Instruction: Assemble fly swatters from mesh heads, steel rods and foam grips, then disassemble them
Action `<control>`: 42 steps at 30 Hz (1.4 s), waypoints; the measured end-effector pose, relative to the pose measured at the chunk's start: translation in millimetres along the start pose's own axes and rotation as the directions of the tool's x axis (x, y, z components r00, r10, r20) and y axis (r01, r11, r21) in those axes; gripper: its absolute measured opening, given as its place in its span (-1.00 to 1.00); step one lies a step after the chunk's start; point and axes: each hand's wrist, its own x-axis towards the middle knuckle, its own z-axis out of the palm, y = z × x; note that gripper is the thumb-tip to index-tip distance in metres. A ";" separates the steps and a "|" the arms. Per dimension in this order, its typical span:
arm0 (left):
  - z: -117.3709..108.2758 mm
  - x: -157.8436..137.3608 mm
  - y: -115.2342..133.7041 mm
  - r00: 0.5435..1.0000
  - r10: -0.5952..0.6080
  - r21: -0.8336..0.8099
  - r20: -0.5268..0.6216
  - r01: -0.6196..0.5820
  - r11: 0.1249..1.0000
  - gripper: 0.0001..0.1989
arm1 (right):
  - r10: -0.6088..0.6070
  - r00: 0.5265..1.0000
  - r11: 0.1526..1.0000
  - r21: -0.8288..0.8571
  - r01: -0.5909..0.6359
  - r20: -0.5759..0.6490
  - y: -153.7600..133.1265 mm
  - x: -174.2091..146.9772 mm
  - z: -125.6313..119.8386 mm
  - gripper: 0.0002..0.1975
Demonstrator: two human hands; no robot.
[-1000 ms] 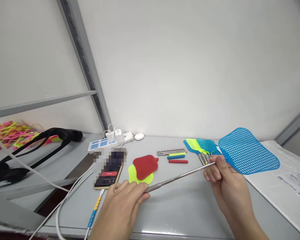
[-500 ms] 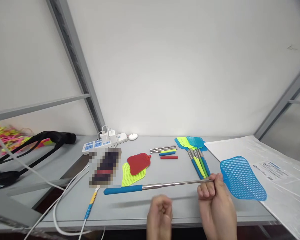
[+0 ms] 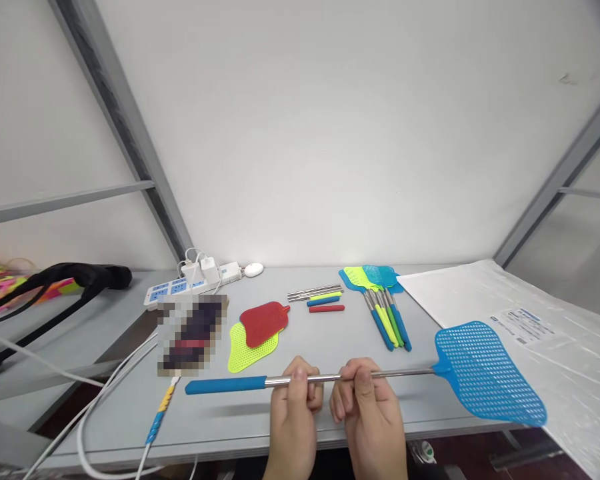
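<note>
A blue fly swatter with a telescopic metal rod and a blue grip lies across both my hands, above the front of the table, its mesh head at the right. My left hand pinches the thicker part of the rod, just right of the blue grip. Around the thinner part, closer to the head, my right hand is closed. Behind the left hand, a red swatter head overlaps a yellow-green swatter head. Several loose metal rods lie farther back beside a red grip and a blue grip.
A bundle of assembled swatters lies at the back right, next to a plastic-wrapped white package. On the left are a power strip, a pixelated phone-like object, white cables and a black strap-like frame.
My left hand has risen from below and taken hold of the rod. My right hand has slid left along it, away from the swatter head. The view has shifted slightly.
</note>
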 end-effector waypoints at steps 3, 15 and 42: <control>-15.0 9.1 15.3 0.985 -0.011 -0.039 -0.171 0.005 0.999 -0.54 | -0.083 0.996 0.995 -0.062 0.080 -0.043 -18.1 6.9 -14.1 -0.69; -41.9 7.8 81.2 0.906 0.175 -0.093 -0.385 -0.227 0.969 -0.59 | -0.226 0.921 0.967 0.038 0.251 -0.317 -109.8 1.7 -58.0 -0.76; -53.3 16.5 52.1 0.907 0.223 -0.211 -0.357 -0.310 0.927 -0.55 | -0.167 0.974 0.986 -0.035 0.163 -0.152 -53.0 19.2 -47.3 -0.73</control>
